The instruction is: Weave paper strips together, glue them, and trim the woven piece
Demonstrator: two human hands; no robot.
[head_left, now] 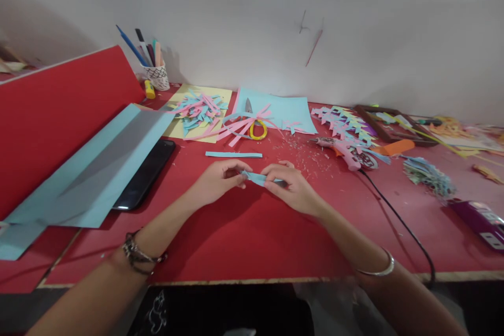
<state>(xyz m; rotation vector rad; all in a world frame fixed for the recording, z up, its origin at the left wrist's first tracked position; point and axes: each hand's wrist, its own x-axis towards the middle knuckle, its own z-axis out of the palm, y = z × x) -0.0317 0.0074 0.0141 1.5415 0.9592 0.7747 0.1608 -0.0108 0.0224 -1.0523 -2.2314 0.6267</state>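
Between my two hands, just above the red table, is a narrow light-blue paper strip (256,178). My left hand (223,178) pinches its left end with thumb and fingertips. Farther right, the fingers of my right hand (288,184) are closed round the strip's other end, partly hiding it. Another light-blue paper strip (233,155) lies flat just beyond my hands. Behind that rest scissors with a yellow handle (258,130), among loose pink paper strips (240,128).
Light-blue sheets (114,168) lean over a black phone (147,178) at left. A pink glue gun (342,151) with a black cord lies right. Paper scraps (200,110), a pen cup (157,76) and a purple box (478,223) stand around. The table's front edge (236,281) is close.
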